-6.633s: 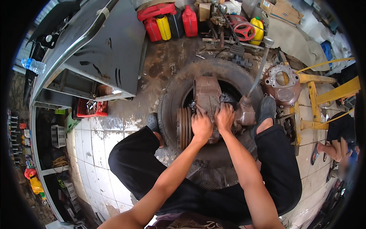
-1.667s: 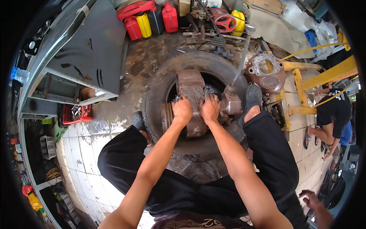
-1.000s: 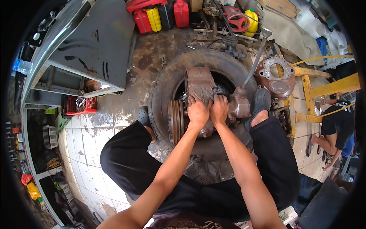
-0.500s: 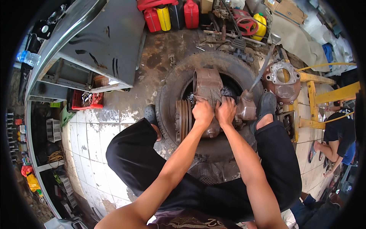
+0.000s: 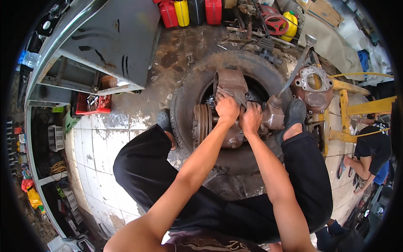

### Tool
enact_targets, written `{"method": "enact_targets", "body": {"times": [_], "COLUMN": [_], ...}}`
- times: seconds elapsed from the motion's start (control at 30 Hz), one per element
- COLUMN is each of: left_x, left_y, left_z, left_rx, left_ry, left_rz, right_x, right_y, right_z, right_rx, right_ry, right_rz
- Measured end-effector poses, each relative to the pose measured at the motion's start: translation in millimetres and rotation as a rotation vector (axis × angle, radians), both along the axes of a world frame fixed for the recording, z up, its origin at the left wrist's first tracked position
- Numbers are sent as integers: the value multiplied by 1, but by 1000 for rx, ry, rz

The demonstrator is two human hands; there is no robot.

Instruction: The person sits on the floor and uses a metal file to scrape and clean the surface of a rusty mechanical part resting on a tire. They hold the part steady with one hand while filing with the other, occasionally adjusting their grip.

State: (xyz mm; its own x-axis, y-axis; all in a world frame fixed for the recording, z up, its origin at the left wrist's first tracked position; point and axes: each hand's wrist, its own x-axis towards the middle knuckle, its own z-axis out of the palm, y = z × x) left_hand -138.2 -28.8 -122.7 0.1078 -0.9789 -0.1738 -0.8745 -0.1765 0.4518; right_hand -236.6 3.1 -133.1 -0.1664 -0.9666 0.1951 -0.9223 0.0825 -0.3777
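Note:
A brown metal gearbox housing (image 5: 230, 80) lies across a large tyre (image 5: 191, 86) on the floor between my feet. A dull brown, creased piece that looks like a rag (image 5: 237, 97) drapes over the middle of the housing. My left hand (image 5: 227, 108) is closed on this rag, knuckles up, against the casing. Beside it my right hand (image 5: 251, 117) has its fingers curled over the rag's right end; its fingertips are partly hidden. A ribbed round drum (image 5: 202, 124) sits at the housing's left, and a long lever (image 5: 294, 72) rises from its right end.
Another round housing (image 5: 312, 90) and a yellow metal frame (image 5: 344, 110) stand at the right. A grey cabinet (image 5: 111, 46) and a red basket (image 5: 93, 103) are at the left. Jerrycans (image 5: 168, 13) line the back. A person (image 5: 373, 145) crouches at the far right.
My left hand has moved up and slightly right over the housing, with the rag shifting along under it. My right hand has shifted only a little. The view has tilted slightly.

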Motion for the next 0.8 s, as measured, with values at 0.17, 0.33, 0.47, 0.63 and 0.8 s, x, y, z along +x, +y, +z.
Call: {"method": "enact_targets", "body": {"times": [0.17, 0.33, 0.47, 0.63, 0.8], "left_x": [-4, -4, 4, -7, 18], "left_y": [36, 18, 23, 31, -3], "left_z": [16, -3, 2, -9, -5], "left_rx": [-16, -121, -56, -363, 94], "left_ry": [33, 9, 78, -8, 216], "left_rz": [-35, -16, -88, -10, -48], "right_x": [-9, -6, -5, -6, 1], "right_y": [7, 3, 0, -4, -2], "right_z": [-4, -2, 1, 2, 2], "right_rx": [18, 13, 40, -20, 22], "right_ry": [44, 30, 65, 76, 19], "right_rz": [-29, -14, -33, -16, -30]}}
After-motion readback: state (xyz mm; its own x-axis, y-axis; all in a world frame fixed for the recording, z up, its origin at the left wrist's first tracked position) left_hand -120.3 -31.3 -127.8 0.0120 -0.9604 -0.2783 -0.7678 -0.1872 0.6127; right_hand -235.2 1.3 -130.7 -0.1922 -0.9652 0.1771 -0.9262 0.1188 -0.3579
